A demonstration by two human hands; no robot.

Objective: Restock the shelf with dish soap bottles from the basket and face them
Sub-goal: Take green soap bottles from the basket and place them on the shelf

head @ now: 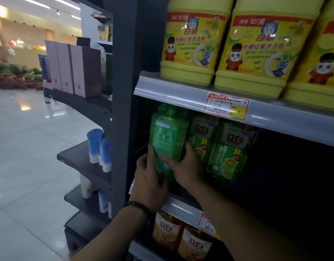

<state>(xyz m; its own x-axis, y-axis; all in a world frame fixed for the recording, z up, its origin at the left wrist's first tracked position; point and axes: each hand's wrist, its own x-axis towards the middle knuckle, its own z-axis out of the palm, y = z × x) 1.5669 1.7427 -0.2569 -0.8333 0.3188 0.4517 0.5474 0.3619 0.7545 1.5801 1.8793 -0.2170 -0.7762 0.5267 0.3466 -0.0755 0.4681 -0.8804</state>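
**A:** Where's the bottle, and how much room is there around it?

**B:** I see the green translucent plastic dish soap bottle [169, 136] left of centre in the frame, at the left end of the middle shelf [181, 205], with its printed back toward me. The dark grey upright post [122, 91] stands near its left side. The two green labelled bottles [228, 153] are just beside its right. Its top sits close under the grey rail of the upper shelf [181, 93]. Right of those bottles the shelf opens into dark space.

**A:** And the grip?

**B:** The left hand [150, 178] has its grip curled round the lower left side. The right hand [185, 166] wraps the lower right, fingers across the front.

**A:** Anything unreadable?

**B:** The hands cover the base, so I can't tell whether it rests on the shelf. The shelf's right end is too dim to make out.
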